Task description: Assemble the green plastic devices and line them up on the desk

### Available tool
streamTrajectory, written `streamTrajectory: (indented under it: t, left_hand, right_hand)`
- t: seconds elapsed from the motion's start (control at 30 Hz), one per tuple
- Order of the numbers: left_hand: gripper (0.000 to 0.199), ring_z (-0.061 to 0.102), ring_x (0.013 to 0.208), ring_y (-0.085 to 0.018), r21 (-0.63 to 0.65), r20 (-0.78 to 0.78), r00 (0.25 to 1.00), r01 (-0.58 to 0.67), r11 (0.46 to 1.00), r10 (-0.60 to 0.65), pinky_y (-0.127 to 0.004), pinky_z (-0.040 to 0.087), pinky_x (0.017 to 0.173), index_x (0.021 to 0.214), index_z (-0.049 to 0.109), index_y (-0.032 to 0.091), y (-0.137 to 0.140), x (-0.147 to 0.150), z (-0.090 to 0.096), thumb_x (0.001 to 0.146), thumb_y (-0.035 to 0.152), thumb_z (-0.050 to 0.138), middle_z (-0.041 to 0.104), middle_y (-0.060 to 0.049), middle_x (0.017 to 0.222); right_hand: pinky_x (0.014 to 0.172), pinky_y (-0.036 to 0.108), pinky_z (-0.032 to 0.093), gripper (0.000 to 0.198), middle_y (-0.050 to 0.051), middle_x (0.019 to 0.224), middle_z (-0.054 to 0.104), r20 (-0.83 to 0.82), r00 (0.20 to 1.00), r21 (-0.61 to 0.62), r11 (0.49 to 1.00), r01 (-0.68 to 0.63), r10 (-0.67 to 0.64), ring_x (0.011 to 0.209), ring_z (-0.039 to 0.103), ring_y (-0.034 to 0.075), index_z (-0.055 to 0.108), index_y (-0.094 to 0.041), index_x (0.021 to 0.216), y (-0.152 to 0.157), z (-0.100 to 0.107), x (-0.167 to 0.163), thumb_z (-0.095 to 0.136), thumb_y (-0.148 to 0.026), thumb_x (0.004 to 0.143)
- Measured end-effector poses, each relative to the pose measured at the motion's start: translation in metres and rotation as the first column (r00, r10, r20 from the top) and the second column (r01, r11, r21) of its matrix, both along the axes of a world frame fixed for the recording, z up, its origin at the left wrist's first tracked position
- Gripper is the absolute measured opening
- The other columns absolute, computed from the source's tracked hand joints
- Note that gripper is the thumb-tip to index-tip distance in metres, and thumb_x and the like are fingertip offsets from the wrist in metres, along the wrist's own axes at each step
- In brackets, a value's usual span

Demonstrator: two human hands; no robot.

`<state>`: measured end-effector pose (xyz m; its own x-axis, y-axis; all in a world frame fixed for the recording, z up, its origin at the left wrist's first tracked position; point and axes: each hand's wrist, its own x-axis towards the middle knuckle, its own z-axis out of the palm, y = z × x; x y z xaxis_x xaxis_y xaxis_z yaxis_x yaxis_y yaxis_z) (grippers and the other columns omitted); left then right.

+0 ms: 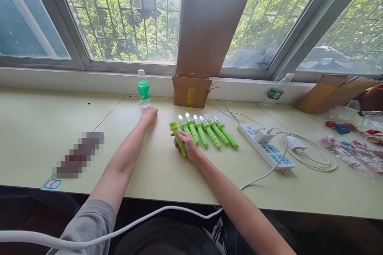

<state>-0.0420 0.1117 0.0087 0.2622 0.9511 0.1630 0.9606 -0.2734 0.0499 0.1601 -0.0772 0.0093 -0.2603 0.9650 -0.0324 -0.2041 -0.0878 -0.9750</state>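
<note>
My right hand is wrapped round a bright green plastic tube, held tilted with its wide ribbed end up and away from me. Just beyond it, several similar green tubes with clear caps lie side by side in a slanted row on the table. My left hand reaches forward to the base of a clear water bottle with a green label. Its fingers look curled, and whatever they may hold is hidden. Whether this hand touches the bottle, I cannot tell.
A white power strip with plugs and looping cables lies right of the tubes. An open cardboard box stands by the window. Another bottle and bagged beads are farther right. One white cable crosses before me.
</note>
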Motion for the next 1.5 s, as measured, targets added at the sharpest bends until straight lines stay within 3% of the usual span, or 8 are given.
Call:
streamTrajectory:
  t: [0.17,0.2,0.4,0.53,0.7,0.97,1.3,1.5]
  left_hand:
    - [0.047,0.05,0.111,-0.027,0.049,0.099,0.995,-0.023,0.999,0.019,-0.039,0.042,0.09,0.12,0.051,0.02,-0.019,-0.029,0.003,0.075,0.007,0.045,0.055,-0.012,0.118]
    - [0.044,0.051,0.109,-0.026,0.094,0.234,0.972,-0.031,0.995,0.008,-0.037,0.043,0.088,0.119,0.051,0.02,-0.024,-0.033,0.004,0.078,0.009,0.045,0.055,-0.012,0.117]
    - [0.039,0.059,0.077,-0.016,0.183,0.809,0.586,-0.174,0.968,-0.047,-0.032,0.051,0.071,0.12,0.046,0.023,-0.07,-0.027,0.013,0.083,0.032,0.053,0.055,-0.008,0.105]
    - [0.039,0.059,0.075,-0.014,0.198,0.914,0.386,-0.146,0.969,-0.129,-0.027,0.051,0.064,0.112,0.049,0.021,-0.107,-0.008,0.022,0.082,0.045,0.055,0.053,-0.008,0.102]
    - [0.039,0.061,0.077,-0.013,0.321,0.923,0.282,-0.189,0.928,-0.262,-0.024,0.049,0.062,0.103,0.046,0.02,-0.135,0.014,0.032,0.08,0.048,0.059,0.055,-0.007,0.098]
    - [0.035,0.057,0.062,-0.011,0.313,0.911,0.309,-0.089,0.946,-0.272,-0.021,0.043,0.051,0.092,0.048,0.02,-0.145,0.024,0.031,0.077,0.048,0.061,0.056,-0.001,0.078]
    - [0.034,0.053,0.059,-0.01,0.326,0.881,0.401,-0.13,0.936,-0.251,-0.023,0.042,0.055,0.088,0.048,0.021,-0.143,0.019,0.028,0.078,0.05,0.06,0.056,0.0,0.076]
    - [0.031,0.059,0.073,-0.016,0.24,0.848,0.53,-0.338,0.91,-0.027,-0.028,0.045,0.067,0.089,0.049,0.021,-0.118,-0.005,0.016,0.081,0.051,0.053,0.061,-0.005,0.084]
  right_hand:
    - [0.036,0.022,0.031,0.034,-0.002,0.055,0.052,0.001,1.0,0.018,1.0,0.002,-0.002,0.04,0.043,0.01,0.056,-0.016,0.089,0.0,0.001,0.0,0.056,-0.048,0.077]
    - [0.036,0.022,0.032,0.034,-0.002,0.055,0.052,0.004,1.0,0.019,1.0,0.001,-0.001,0.04,0.043,0.01,0.055,-0.016,0.089,0.0,0.001,0.0,0.055,-0.048,0.078]
    - [0.037,0.022,0.034,0.035,-0.002,0.059,0.054,0.089,0.996,0.09,0.996,0.017,-0.025,0.04,0.044,0.009,0.056,-0.018,0.09,-0.002,0.002,-0.004,0.053,-0.052,0.08]
    - [0.035,0.023,0.033,0.037,-0.003,0.061,0.053,0.212,0.973,0.207,0.977,0.045,-0.089,0.038,0.044,0.009,0.057,-0.021,0.089,-0.004,-0.001,-0.011,0.051,-0.056,0.08]
    - [0.038,0.024,0.034,0.036,-0.004,0.059,0.051,0.373,0.913,0.324,0.945,0.039,-0.166,0.039,0.042,0.009,0.061,-0.02,0.096,-0.006,-0.006,-0.014,0.056,-0.051,0.078]
    - [0.048,0.025,0.035,0.032,0.0,0.072,0.059,0.428,0.865,0.467,0.884,0.037,-0.262,0.051,0.047,0.012,0.055,-0.02,0.099,-0.01,-0.007,-0.015,0.061,-0.041,0.075]
    - [0.051,0.026,0.038,0.029,0.002,0.079,0.059,0.464,0.821,0.514,0.856,0.057,-0.333,0.056,0.051,0.013,0.058,-0.021,0.093,-0.008,-0.008,-0.014,0.062,-0.04,0.073]
    - [0.047,0.027,0.038,0.03,0.003,0.079,0.059,0.448,0.805,0.489,0.861,0.144,-0.389,0.053,0.047,0.013,0.059,-0.021,0.093,-0.005,-0.012,-0.013,0.061,-0.044,0.074]
